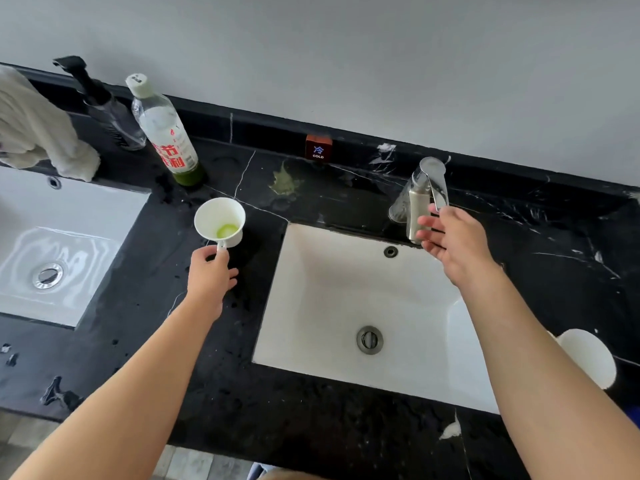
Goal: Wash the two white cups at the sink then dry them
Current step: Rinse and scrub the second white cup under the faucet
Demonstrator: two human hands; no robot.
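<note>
Holding cup one (219,221) by its handle, left hand (210,276) pinches it upright just beyond the knuckles, over the black counter (214,358) and short of the sink (346,292), likely so the green soap blob in the bottom doesn't spill before water runs. Right hand (450,242) is open, fingers straight, touching or just shy of the faucet (424,199) lever; looks staged to start the flow. Second cup (587,356) sits behind the right forearm, untouched. Soap bottle (166,133) beyond the left hand.
</note>
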